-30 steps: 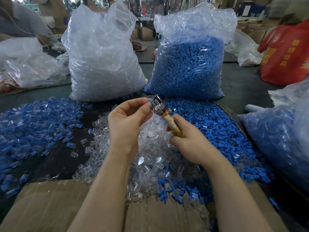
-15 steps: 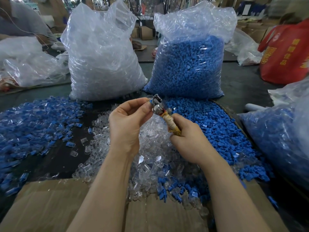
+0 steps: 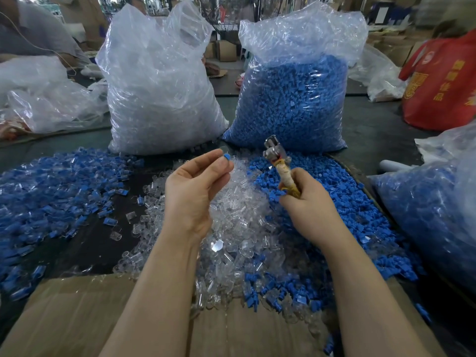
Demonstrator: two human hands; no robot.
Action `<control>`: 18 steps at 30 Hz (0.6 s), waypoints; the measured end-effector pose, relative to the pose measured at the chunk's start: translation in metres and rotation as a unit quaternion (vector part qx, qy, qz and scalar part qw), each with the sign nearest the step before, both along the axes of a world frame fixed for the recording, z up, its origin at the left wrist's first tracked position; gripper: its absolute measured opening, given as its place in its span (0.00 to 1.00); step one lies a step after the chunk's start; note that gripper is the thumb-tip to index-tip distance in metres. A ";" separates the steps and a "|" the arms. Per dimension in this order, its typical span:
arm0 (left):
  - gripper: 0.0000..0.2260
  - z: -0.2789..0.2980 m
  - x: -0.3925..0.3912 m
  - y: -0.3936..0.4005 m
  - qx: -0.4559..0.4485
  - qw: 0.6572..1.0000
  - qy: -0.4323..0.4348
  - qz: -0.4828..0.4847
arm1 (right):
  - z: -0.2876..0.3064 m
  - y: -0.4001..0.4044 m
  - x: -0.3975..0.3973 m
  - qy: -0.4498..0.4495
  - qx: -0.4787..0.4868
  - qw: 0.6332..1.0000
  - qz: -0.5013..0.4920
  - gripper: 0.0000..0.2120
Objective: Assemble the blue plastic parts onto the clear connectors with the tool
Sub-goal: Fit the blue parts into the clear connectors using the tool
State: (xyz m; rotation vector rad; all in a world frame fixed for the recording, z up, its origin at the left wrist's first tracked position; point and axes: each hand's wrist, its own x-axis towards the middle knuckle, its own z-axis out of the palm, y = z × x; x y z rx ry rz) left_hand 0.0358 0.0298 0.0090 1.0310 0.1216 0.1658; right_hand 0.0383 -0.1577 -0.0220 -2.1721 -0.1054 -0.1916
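Your left hand (image 3: pixel 192 191) and right hand (image 3: pixel 310 207) hover above the clear connector pile (image 3: pixel 231 228), with open air between them. Far ahead, the clear-parts bag (image 3: pixel 159 94) and blue-parts bag (image 3: pixel 291 99) wall off the table, with only a narrow gap between them. Left lies a low spread of blue pieces (image 3: pixel 49 191); right, a bulging bag (image 3: pixel 432 215) crowds in.
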 end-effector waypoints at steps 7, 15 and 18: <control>0.12 0.000 0.001 0.004 -0.023 1.000 0.001 -0.003 | -0.001 -0.007 0.002 0.020 -0.222 0.969 -0.109 0.05; 0.02 -0.008 0.007 0.065 -0.288 0.948 0.084 0.107 | -0.003 -0.006 -0.002 0.030 -0.260 0.939 -0.221 0.07; 0.04 -0.015 0.004 0.088 -0.377 0.905 0.101 0.170 | -0.004 -0.007 -0.002 0.061 -0.271 0.931 -0.238 0.06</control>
